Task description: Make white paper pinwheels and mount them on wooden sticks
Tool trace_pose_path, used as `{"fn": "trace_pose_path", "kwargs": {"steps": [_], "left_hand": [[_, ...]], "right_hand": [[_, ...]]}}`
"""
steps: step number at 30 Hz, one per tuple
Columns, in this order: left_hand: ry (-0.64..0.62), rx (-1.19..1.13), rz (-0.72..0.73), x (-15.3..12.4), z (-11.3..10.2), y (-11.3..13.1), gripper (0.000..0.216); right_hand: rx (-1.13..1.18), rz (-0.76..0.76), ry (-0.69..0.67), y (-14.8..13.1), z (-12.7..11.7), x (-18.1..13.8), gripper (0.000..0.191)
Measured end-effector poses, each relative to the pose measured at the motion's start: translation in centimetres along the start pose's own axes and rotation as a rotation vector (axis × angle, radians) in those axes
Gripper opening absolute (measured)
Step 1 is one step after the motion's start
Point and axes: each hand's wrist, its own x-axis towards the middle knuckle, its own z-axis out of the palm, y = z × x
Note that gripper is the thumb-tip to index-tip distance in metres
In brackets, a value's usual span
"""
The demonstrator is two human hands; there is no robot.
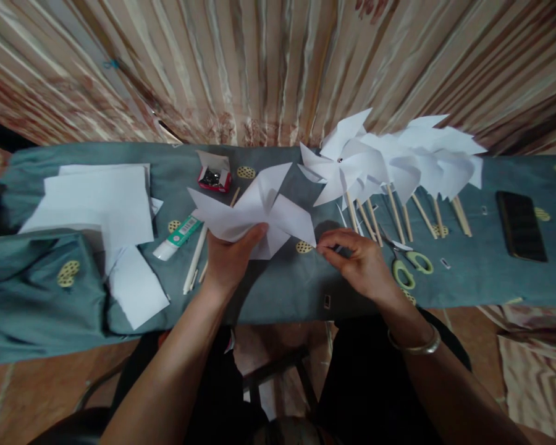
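My left hand (pixel 229 259) is closed on a white paper pinwheel (pixel 285 216), thumb on top near its centre and the other fingers hidden beneath the paper. The pinwheel is held above the cloth, and no stick shows on it. My right hand (pixel 359 262) has thumb and forefinger pinched at the pointed tip of the pinwheel's right blade. Several finished pinwheels (pixel 356 157) on wooden sticks lie overlapping at the right. Beside my right hand lie scissors (pixel 403 272) with green handles. A small red box (pixel 214 179) with its lid up holds dark shiny pieces.
White paper sheets (pixel 97 204) and a cut paper piece (pixel 138 287) lie at the left. A green-and-white tube (pixel 178 235) rests near several thin sticks (pixel 195 259). At the far right is a black phone (pixel 521 225). A grey-green cloth (pixel 287 296) covers the table; a striped curtain (pixel 259 68) hangs behind.
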Motion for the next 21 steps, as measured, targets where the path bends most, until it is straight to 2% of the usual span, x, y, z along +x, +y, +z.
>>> {"fn": "trace_pose_path", "kwargs": {"steps": [4, 8, 11, 14, 21], "left_hand": [[-0.045, 0.025, -0.039, -0.4, 0.0, 0.2, 0.028], [-0.089, 0.016, -0.053, -1.0, 0.4, 0.6, 0.029], [-0.118, -0.002, -0.055, -1.4, 0.9, 0.6, 0.028], [-0.165, 0.008, -0.075, -1.9, 1.5, 0.5, 0.025], [-0.213, 0.070, -0.094, -2.9, 2.3, 0.2, 0.024]], "right_hand": [[0.136, 0.092, 0.116, 1.1, -1.6, 0.4, 0.003], [0.195, 0.044, 0.270, -0.4, -2.8, 0.7, 0.003], [0.177, -0.053, 0.204, -2.9, -2.4, 0.4, 0.004], [0.081, -0.088, 0.107, -4.8, -1.3, -0.1, 0.005], [-0.014, -0.080, 0.064, -4.8, -0.3, -0.2, 0.008]]}}
